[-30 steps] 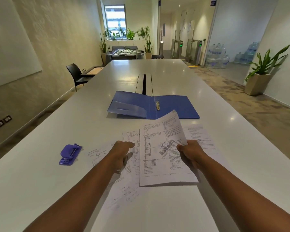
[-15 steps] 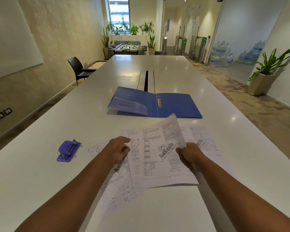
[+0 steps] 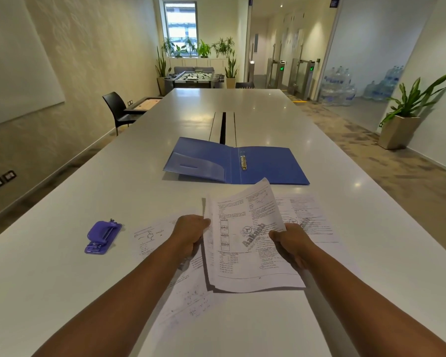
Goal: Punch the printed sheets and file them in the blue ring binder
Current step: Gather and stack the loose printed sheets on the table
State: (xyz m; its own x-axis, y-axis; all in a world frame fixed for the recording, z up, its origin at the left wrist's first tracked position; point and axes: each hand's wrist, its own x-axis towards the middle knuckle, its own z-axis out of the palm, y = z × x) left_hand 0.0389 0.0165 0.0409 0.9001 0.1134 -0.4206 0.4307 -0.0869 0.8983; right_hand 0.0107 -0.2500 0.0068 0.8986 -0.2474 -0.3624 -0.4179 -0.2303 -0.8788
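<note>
Your left hand (image 3: pixel 191 234) and right hand (image 3: pixel 291 243) each grasp a side edge of a thin stack of white printed sheets (image 3: pixel 245 243), lifted above loose printed pages (image 3: pixel 307 217) on the long white table (image 3: pixel 62 266). The open blue plastic ring binder (image 3: pixel 265 166) lies just beyond; the purple hole punch (image 3: pixel 102 237) sits to your left.

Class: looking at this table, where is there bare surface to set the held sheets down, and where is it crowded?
Bare table lies between the purple hole punch and the blue ring binder, and beyond the binder. It is crowded near the left hand and right hand, where loose printed sheets spread beneath the held stack.
</note>
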